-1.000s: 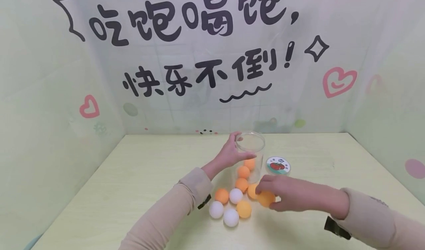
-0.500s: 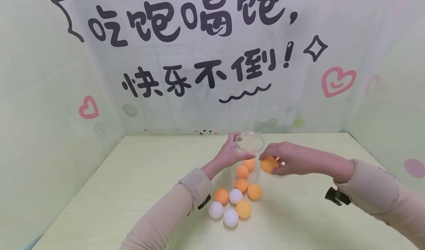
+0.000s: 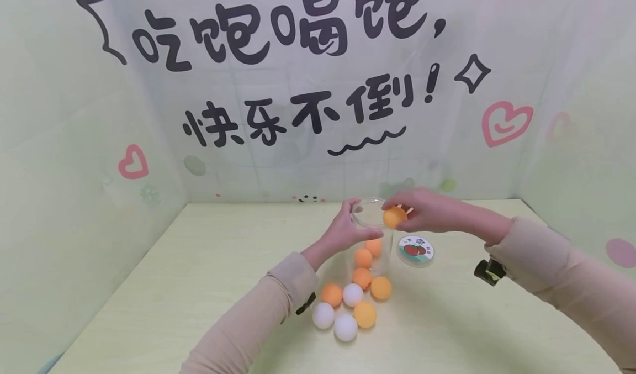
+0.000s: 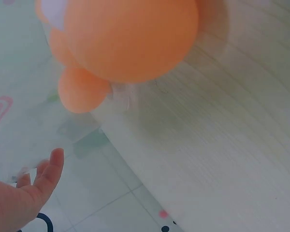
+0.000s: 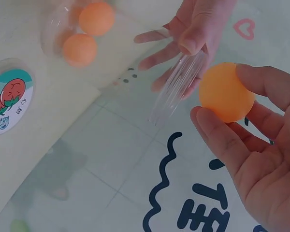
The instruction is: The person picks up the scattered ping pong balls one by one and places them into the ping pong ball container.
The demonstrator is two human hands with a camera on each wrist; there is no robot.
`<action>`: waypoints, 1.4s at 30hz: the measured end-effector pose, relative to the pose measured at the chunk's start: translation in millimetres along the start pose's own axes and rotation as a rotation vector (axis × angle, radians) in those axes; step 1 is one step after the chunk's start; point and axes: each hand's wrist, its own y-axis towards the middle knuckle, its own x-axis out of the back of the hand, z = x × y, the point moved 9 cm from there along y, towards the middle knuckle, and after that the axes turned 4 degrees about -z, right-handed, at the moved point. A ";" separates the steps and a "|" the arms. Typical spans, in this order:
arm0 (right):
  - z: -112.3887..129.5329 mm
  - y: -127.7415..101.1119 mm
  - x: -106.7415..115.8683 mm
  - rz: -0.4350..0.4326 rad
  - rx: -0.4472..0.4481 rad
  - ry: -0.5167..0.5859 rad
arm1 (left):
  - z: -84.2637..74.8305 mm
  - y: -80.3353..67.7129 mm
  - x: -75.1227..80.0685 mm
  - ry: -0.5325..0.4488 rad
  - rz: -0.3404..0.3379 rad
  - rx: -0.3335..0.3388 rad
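Sleeves of pale beige knit come in from the bottom edge of the head view, one from each side, over a pale yellow-green wood-grain counter (image 3: 199, 285). Nearest lies a loose cluster of six table-tennis balls: a white ball (image 3: 345, 326) at the front, another white ball (image 3: 323, 315) to its left, an orange ball (image 3: 365, 314) to its right, and behind these an orange ball (image 3: 331, 294), a white ball (image 3: 353, 294) and an orange ball (image 3: 381, 288), most of them touching their neighbours.

Just behind the cluster stands a tall clear plastic cylinder jar (image 3: 374, 241), upright and open at the top, with three orange balls stacked inside (image 3: 363, 258). The left hand (image 3: 345, 227) grips the jar near its rim, thumb and fingers curled round the clear wall; the right wrist view shows those fingers (image 5: 193, 34) wrapped on the jar's edge.

To the right of the jar, well apart from the cluster, a round white lid with a red tomato picture (image 3: 415, 249) lies flat on the counter.

Over the jar's mouth the right hand (image 3: 427, 211) pinches one smooth orange table-tennis ball (image 3: 395, 217) between thumb and fingertips, right at the rim.

Farthest back hangs a pale backdrop with black Chinese lettering and pink hearts (image 3: 308, 87).
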 end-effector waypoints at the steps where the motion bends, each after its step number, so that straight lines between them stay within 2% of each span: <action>1: -1.9 2.0 0.8 -0.016 0.004 -0.008 | -0.1 0.0 0.0 -0.003 0.001 0.001; 6: -10.7 10.5 5.9 -0.075 0.003 -0.007 | -0.6 0.2 0.4 -0.005 0.003 0.009; 10: -16.1 16.8 6.7 -0.087 -0.017 -0.003 | -0.3 0.5 -1.1 -0.013 0.008 0.010; 16: -19.0 27.4 -4.3 -0.003 -0.032 -0.069 | 2.6 -0.4 -1.8 -0.015 0.011 0.029; 23: -13.3 35.9 -19.4 0.078 0.068 -0.185 | 4.4 -1.0 -2.1 -0.028 0.017 0.023; 30: -6.6 36.0 -23.0 0.103 0.108 -0.184 | 2.3 -1.2 -1.2 -0.030 0.019 0.001; 36: -8.8 34.3 -22.9 0.093 0.083 -0.167 | 2.8 -1.0 -0.8 -0.018 0.021 -0.004; 42: -9.1 30.9 -20.2 0.031 0.087 -0.145 | 2.5 -1.7 -0.5 -0.019 0.020 -0.005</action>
